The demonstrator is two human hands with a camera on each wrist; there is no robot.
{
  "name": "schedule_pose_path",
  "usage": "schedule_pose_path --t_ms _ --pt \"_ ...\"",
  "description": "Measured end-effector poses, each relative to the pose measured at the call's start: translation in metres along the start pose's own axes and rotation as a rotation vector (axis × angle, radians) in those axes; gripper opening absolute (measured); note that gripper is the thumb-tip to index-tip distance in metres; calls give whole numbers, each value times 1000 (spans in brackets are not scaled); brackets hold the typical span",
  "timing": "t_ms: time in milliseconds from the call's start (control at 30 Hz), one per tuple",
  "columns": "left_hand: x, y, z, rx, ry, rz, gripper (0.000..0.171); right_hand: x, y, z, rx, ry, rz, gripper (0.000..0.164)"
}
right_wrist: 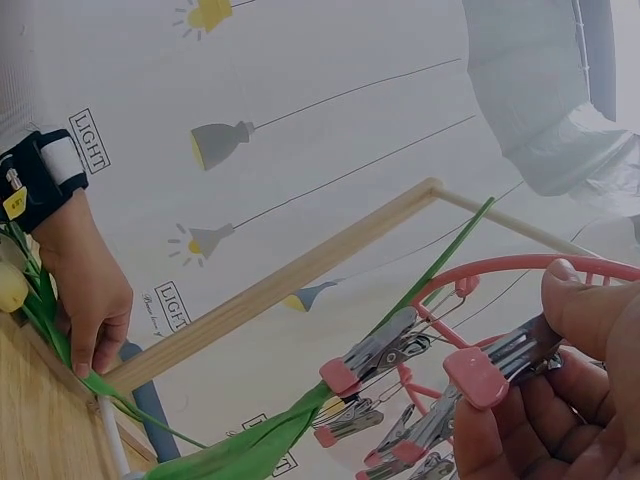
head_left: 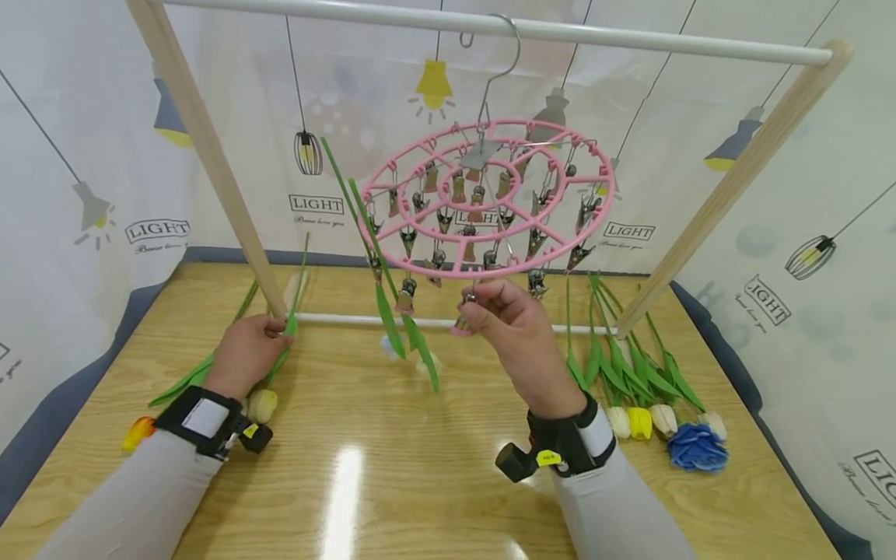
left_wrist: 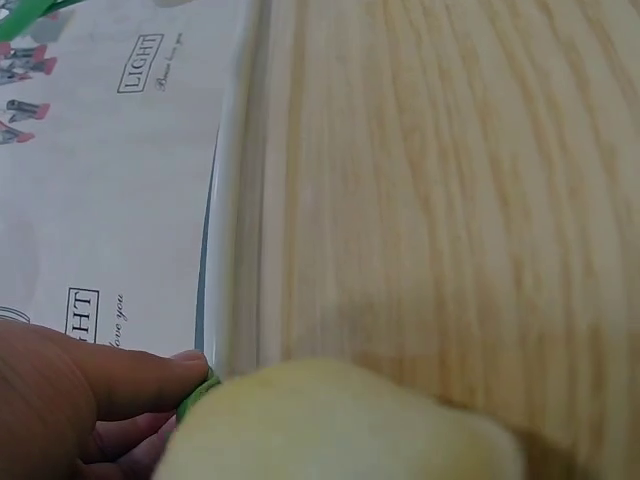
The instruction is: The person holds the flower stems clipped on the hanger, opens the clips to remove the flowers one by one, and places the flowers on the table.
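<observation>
A pink round clip hanger [head_left: 467,274] hangs by its metal hook from the white rail, with metal clips all round it. My right hand [head_left: 518,342] pinches one pink-tipped metal clip [right_wrist: 478,377] at the hanger's near edge, thumb on one side and fingers on the other. At the left post's foot, my left hand [head_left: 245,354] pinches the green stem of a cream tulip [left_wrist: 330,430] between thumb and fingers, its bloom pointing towards me. Two flowers with long green leaves [head_left: 387,319] hang head down at the hanger's left side; another clip [right_wrist: 365,355] grips one stem.
A wooden-post rack [head_left: 210,148] with a white top rail [head_left: 392,15] and lower bar stands on the wooden table [head_left: 420,482]. Right of it lie several tulips [head_left: 640,424] and a blue rose [head_left: 698,448]. An orange-yellow tulip [head_left: 138,433] lies by my left wrist.
</observation>
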State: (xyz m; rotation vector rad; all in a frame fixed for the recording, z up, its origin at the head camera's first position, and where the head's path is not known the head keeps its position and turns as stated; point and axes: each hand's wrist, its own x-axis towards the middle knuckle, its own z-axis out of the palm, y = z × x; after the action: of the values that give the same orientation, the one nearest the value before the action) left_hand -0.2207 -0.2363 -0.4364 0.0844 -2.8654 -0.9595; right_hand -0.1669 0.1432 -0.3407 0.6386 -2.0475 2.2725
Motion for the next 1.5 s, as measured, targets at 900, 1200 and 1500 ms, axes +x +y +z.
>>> schedule_pose_path --t_ms 900,1200,1500 --pt "-8 2 -4 133 -24 37 35 -1 -1 0 -16 0 15 17" --pt "-11 21 -12 148 28 70 36 0 -1 -1 -18 -3 7 20" --pt "-22 69 -12 -57 197 304 33 -1 -1 -1 -4 -1 22 17"
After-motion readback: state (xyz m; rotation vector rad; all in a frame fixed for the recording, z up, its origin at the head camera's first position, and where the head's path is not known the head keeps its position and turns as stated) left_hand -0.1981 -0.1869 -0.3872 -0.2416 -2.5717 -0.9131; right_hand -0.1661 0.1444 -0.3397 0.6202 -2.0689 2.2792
